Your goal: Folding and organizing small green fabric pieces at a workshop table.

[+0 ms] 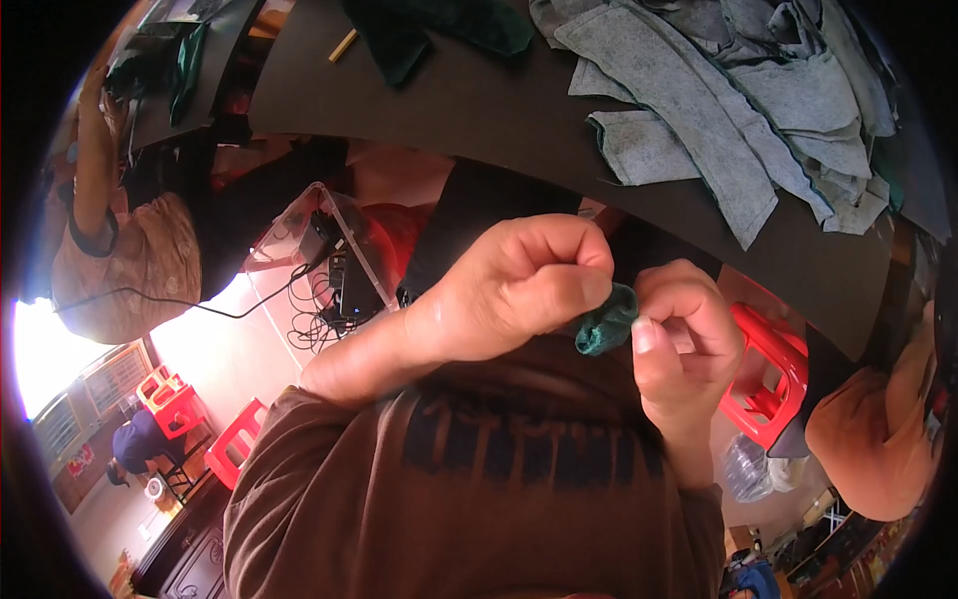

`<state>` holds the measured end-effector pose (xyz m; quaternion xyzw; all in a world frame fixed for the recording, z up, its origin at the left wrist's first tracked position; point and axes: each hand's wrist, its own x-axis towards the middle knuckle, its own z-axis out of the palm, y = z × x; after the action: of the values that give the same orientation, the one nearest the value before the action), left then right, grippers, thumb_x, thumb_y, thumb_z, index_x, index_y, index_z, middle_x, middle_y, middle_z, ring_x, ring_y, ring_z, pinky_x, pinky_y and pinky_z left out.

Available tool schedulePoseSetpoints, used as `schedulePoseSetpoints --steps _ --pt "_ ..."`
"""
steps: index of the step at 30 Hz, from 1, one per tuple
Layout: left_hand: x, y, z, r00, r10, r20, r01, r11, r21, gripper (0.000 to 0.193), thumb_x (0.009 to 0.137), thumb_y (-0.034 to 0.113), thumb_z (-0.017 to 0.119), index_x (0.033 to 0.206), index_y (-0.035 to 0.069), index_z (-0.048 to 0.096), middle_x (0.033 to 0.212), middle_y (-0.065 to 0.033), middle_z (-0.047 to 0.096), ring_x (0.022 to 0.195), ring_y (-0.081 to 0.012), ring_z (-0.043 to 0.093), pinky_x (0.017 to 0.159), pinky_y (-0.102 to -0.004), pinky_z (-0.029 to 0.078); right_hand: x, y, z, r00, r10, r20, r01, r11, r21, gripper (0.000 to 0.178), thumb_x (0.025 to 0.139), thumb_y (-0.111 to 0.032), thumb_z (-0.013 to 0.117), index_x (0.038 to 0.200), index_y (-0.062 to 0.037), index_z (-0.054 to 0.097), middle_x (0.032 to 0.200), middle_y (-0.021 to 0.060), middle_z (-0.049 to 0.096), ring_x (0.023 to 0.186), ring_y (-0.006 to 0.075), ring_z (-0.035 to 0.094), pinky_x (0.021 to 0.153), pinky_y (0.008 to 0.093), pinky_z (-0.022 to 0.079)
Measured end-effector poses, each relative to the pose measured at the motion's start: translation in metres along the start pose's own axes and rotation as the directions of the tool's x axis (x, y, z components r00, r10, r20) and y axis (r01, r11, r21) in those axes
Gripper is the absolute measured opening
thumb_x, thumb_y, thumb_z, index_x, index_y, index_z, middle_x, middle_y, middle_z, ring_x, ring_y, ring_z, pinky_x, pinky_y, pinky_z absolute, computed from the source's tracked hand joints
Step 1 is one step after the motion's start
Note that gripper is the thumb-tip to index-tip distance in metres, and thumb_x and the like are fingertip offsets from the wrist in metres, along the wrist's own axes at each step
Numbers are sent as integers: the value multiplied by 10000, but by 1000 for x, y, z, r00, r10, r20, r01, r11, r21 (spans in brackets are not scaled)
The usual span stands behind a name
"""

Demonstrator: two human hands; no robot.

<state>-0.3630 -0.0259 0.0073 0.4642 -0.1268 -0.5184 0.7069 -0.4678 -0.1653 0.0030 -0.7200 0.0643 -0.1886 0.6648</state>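
Between my two hands, in front of my chest, is a small gathered piece of dark green velvet fabric [605, 325]. My left hand [529, 280] is closed, its thumb and bent forefinger pinching the upper left of the fabric. On the other side my right hand [689, 344] has its thumb and curled fingers closed at the fabric's right edge. The lower end of the piece forms a rolled, open-looking fold. Any needle or thread at the fingertips is too small to make out.
Ahead stands a dark table [479, 120] with grey-backed fabric strips [679, 110] heaped at right, green velvet pieces [439, 30] and a yellow stick [343, 46]. A clear bin [324, 230] with cables lies left below. Other people sit at both sides; a red stool [766, 379] stands at right.
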Motion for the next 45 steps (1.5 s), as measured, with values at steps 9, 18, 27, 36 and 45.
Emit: schedulePoseSetpoints --steps 9,18,27,36,45 --pt "5 -9 -1 987 -113 117 144 938 -316 251 837 269 532 762 32 494 749 -22 470 526 -49 366 448 -181 283 -1 2 -1 975 205 84 -220 867 447 30 759 10 545 774 11 519 826 63 516 726 97 457 660 214 374" --pt "-1 0 -1 909 381 168 -407 731 547 227 824 69 623 1020 7 527 834 -74 569 692 -151 575 590 -257 443 6 14 10 991 45 -123 -8 958 287 419 809 -255 626 1085 16 465 1031 110 470 919 159 460 823 274 373" --pt "-19 62 -35 875 455 -168 -342 824 451 277 842 93 595 1093 18 504 917 -17 560 751 -66 535 649 -197 439 22 4 18 985 23 173 11 981 -193 164 791 -101 647 917 -12 592 726 68 590 582 197 519 570 301 407" --pt "14 125 -115 574 723 -384 -386 653 651 267 857 98 551 1113 35 507 885 -5 520 768 -74 495 646 -181 399 100 -5 55 911 -290 293 412 641 -647 350 749 -94 665 1072 -23 551 791 98 549 634 254 523 596 334 398" --pt "18 82 -114 285 934 215 -58 -207 977 365 716 42 643 1073 25 570 1141 -157 506 1019 -291 501 865 -346 408 40 -36 -1 476 -878 -56 836 471 -282 521 850 -360 498 1187 34 449 1137 200 494 938 328 537 867 497 397"
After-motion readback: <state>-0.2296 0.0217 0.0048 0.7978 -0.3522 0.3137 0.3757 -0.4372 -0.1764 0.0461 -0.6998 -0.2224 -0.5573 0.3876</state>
